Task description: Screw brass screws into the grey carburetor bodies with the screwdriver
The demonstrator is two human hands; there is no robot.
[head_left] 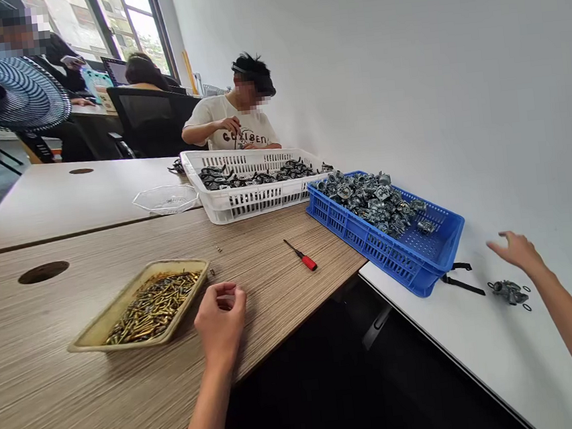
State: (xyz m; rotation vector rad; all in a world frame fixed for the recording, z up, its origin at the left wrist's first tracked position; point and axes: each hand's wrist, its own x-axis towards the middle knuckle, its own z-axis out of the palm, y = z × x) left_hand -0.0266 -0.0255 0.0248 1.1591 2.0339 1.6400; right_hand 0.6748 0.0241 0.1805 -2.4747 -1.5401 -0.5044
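My left hand (220, 320) is over the wooden table beside the tan tray (86, 338), its fingers curled to a pinch. Whatever is between the fingertips, if anything, is too small to make out. In the tray lies a heap of brass-coloured screws (156, 308). My right hand (520, 254) is out over the white table, fingers apart, holding nothing. Just below it are a grey metal casting that looks like a carburetor body (510, 292) and some black rings (527, 307). Similar castings (378, 199) fill much of the blue crate (386, 259).
A red-handled screwdriver (302, 256) lies on the wooden table (271, 270). Behind it stand a white basket (265, 203) of dark parts and a clear plastic dish (166, 199). Across the table a person (236, 115) works. A fan (0, 87) stands far left.
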